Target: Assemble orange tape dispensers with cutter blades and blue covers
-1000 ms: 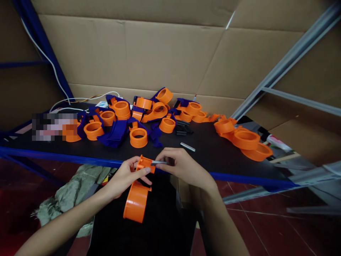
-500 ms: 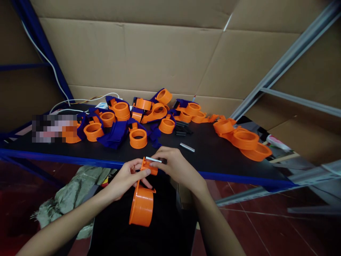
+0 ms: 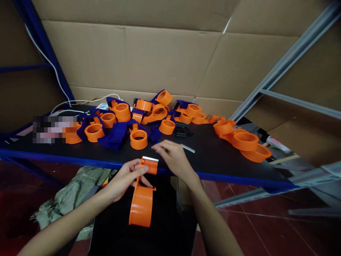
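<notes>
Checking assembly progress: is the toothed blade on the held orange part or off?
On: the blade sits along the orange part's top edge, held by the left hand; right hand is off it.

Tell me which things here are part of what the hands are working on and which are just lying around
In hand:
left hand
orange dispenser body
toothed metal blade
right hand

Lying about:
metal strip
orange rings
blue shells
white cable

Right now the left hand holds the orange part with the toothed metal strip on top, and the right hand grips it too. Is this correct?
Not quite: in the head view the right hand is open above the table edge, off the orange part. Only the left hand holds it, metal strip on top.
</notes>
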The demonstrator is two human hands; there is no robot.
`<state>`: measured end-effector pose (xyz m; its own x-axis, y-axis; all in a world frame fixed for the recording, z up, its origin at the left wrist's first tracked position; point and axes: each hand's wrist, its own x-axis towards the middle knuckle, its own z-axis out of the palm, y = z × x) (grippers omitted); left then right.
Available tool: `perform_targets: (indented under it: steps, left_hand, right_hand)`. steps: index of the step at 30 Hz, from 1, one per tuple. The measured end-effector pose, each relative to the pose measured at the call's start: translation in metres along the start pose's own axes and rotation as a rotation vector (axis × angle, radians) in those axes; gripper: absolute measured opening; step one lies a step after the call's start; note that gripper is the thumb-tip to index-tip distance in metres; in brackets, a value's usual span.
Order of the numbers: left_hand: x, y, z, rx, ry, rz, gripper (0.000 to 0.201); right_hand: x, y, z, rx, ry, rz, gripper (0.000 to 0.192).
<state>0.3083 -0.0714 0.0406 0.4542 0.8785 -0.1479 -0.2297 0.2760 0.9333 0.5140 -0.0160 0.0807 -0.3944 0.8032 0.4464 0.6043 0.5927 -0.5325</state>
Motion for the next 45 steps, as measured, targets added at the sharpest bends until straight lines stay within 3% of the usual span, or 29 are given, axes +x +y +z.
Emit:
perform_targets:
  steps: [2,4,6,9,13,22,25,27,30,33,36,41,45]
  left_hand:
    - [-0.001,0.003,-0.001,-0.047,-0.006,-0.002,0.038]
    - [-0.001,0.005,-0.002,-0.083,-0.011,0.0,0.039]
    - [0.0,0.006,-0.003,-0.096,-0.016,0.001,0.038]
    - [0.0,0.005,-0.003,-0.089,-0.018,-0.004,0.037]
    - [0.001,0.004,-0.003,-0.072,-0.03,-0.03,0.037]
    - [-0.001,0.006,-0.001,-0.055,-0.014,-0.029,0.038]
    - [0.0,0.005,0.0,-0.058,0.003,-0.011,0.038]
    - [-0.001,0.005,0.002,-0.064,0.048,0.029,0.036]
    - [-0.002,0.005,0.004,-0.084,0.121,0.085,0.037]
    - [-0.002,0.006,0.005,-0.105,0.149,0.108,0.039]
    - [0.0,0.005,0.003,-0.13,0.176,0.116,0.041]
    - [0.001,0.005,-0.001,-0.157,0.192,0.11,0.046]
    - [0.001,0.006,-0.003,-0.171,0.199,0.133,0.045]
  right_hand:
    - [0.004,0.017,-0.008,-0.203,0.173,0.087,0.031]
    - [0.006,0.039,-0.017,-0.439,0.239,0.172,0.033]
    - [0.005,0.063,-0.026,-0.603,0.21,0.221,0.039]
    - [0.003,0.092,-0.034,-0.656,0.122,0.237,0.044]
    - [0.002,0.103,-0.032,-0.606,0.08,0.235,0.041]
    - [0.008,0.099,-0.03,-0.49,0.1,0.154,0.027]
    - [0.009,0.091,-0.035,-0.345,0.154,0.077,0.024]
    - [0.008,0.076,-0.038,-0.134,0.173,-0.005,0.022]
    - [0.004,0.043,-0.036,0.117,0.048,-0.101,0.025]
    - [-0.001,0.012,-0.026,0.187,-0.099,-0.173,0.028]
    - [-0.002,-0.005,-0.011,0.189,-0.1,-0.22,0.029]
    - [-0.001,-0.012,0.003,0.177,-0.045,-0.229,0.025]
    - [-0.001,-0.014,0.008,0.232,0.05,-0.074,0.011]
